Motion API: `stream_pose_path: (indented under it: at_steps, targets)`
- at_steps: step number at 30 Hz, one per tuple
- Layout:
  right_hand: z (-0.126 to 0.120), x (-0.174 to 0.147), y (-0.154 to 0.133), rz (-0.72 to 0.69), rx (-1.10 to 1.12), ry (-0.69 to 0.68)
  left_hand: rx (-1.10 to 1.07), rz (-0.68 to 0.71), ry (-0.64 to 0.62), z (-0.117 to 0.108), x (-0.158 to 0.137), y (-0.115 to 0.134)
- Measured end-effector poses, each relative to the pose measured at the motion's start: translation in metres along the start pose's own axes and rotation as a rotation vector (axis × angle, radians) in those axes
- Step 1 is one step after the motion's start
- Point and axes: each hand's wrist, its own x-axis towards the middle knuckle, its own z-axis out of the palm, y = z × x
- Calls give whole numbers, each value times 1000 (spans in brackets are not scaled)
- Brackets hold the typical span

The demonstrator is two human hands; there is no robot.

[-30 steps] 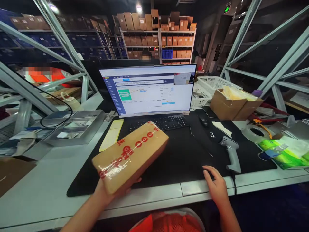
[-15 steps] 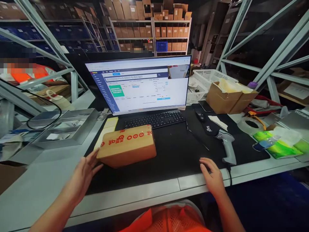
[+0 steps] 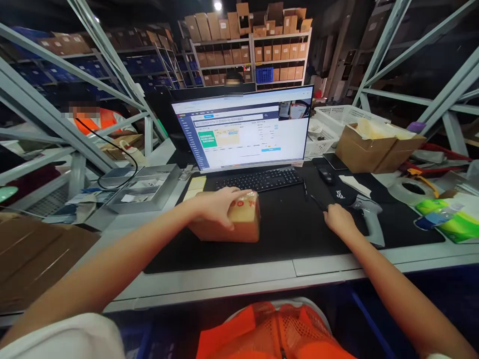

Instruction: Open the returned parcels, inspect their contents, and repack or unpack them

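Note:
A taped cardboard box (image 3: 245, 227) with red printing on its tape lies on the black desk mat (image 3: 284, 229). Across its top lies my left hand (image 3: 215, 207), the thumb pressed over the front edge and the fingers reaching along the upper face. My right hand (image 3: 340, 220) is closed at the end of a thin dark pen-like tool (image 3: 317, 201), whose exact kind I cannot make out. Just right of that hand rests a grey handheld barcode scanner (image 3: 372, 222). Another short black stick (image 3: 305, 187) lies near the keyboard.
A monitor (image 3: 247, 132) stands behind the keyboard (image 3: 262, 179). At right are a mouse (image 3: 325, 174), an open carton (image 3: 364, 149), a tape roll (image 3: 406, 190) and a green packet (image 3: 449, 214). Grey trays (image 3: 149, 192) sit at left. A person in an orange vest (image 3: 93, 122) is beyond the frame.
My left hand has gone from the box's left side to over its top. My right hand has moved forward and closed on the thin tool. The view has shifted left.

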Motion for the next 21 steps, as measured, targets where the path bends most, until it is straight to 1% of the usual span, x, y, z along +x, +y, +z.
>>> stream_pose_path:
  at_steps: [2, 4, 6, 7, 8, 9, 11, 13, 14, 16, 17, 19, 21]
  targets:
    - [5, -10, 5, 38, 50, 42, 17, 105, -28, 8, -25, 3]
    - [6, -23, 8, 83, 140, 110, 63, 139, -16, 23, -48, 11]
    - [2, -41, 3, 74, 256, 184, 127, 89, 85, 44, -64, 24]
    - [-2, -51, -4, 24, 311, 218, 157, 40, 168, 56, -68, 32]
    - [-7, -62, -13, -66, 363, 253, 178, -20, 261, 68, -68, 42]
    - [-13, -72, -24, -190, 406, 286, 190, -87, 355, 81, -67, 52]
    - [-27, -93, -51, -493, 442, 346, 192, -212, 527, 105, -59, 68]
    - [-39, -108, -77, -763, 427, 385, 177, -293, 687, 125, -48, 78]
    - [-44, -113, -88, -860, 415, 401, 168, -309, 761, 132, -44, 80]
    - [-51, -118, -104, -993, 400, 429, 158, -302, 880, 143, -40, 78]
    - [-53, -119, -109, -1038, 396, 438, 157, -284, 914, 147, -39, 75]
    - [-55, -116, -115, -1098, 385, 457, 160, -239, 925, 150, -42, 69]
    - [-56, -110, -117, -1138, 366, 475, 152, -211, 883, 150, -45, 65]
